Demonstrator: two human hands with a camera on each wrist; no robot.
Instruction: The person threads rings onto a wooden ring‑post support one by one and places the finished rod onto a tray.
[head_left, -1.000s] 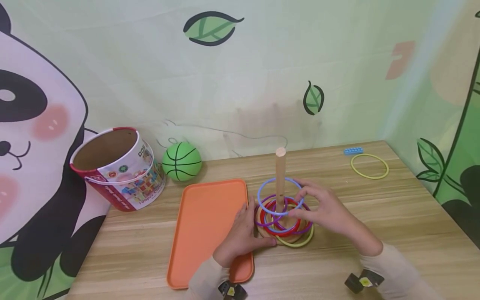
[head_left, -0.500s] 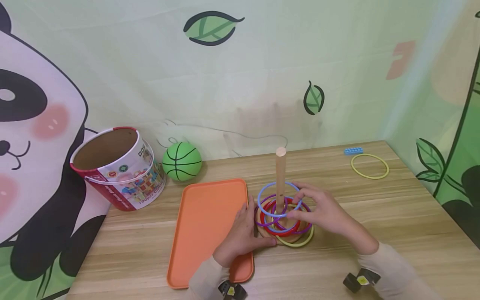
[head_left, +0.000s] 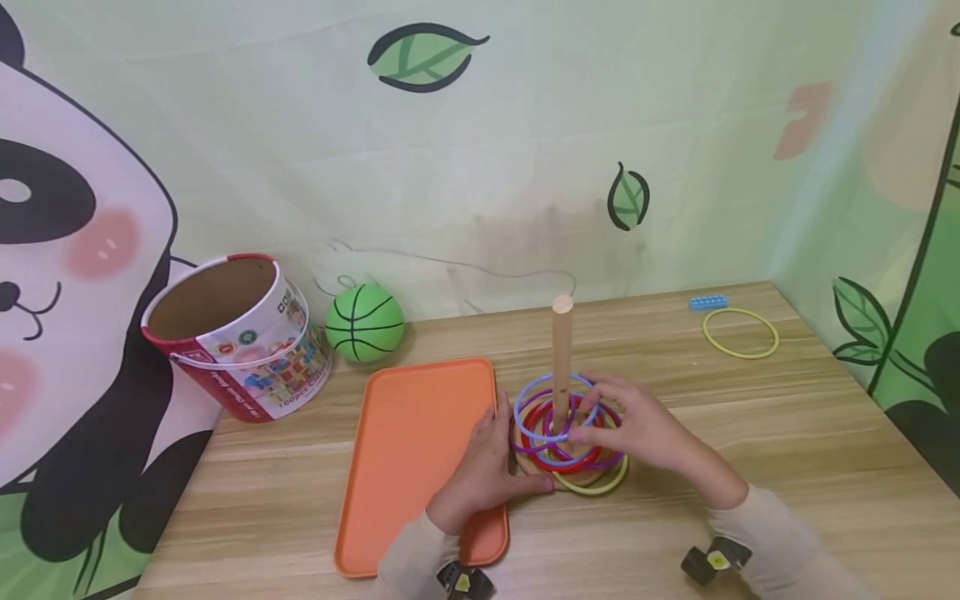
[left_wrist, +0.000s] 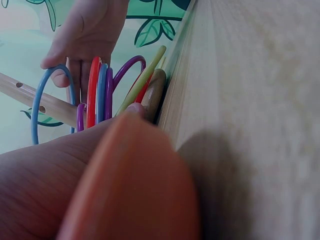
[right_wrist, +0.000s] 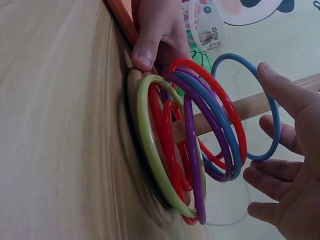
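In the head view a wooden peg (head_left: 562, 358) rises from a round base, with several red, purple, blue and yellow rings (head_left: 558, 457) piled around its foot. My left hand (head_left: 483, 462) grips the left side of the base (right_wrist: 134, 80); in the right wrist view its thumb lies on the base's edge. My right hand (head_left: 637, 421) pinches a light blue ring (head_left: 525, 427) between thumb and fingers. This ring encircles the peg just above the pile, tilted, as the right wrist view shows of the same blue ring (right_wrist: 272, 135).
An orange tray (head_left: 412, 450) lies left, under the left wrist. Behind it are a green ball (head_left: 364, 323) and a block bucket (head_left: 247, 350). A yellow ring (head_left: 741, 356) and a blue toy brick (head_left: 707, 302) lie at the back right, near the wall.
My right hand has lowered the light blue ring a little along the peg, toward the pile, and moved slightly left. My left hand stays in place.
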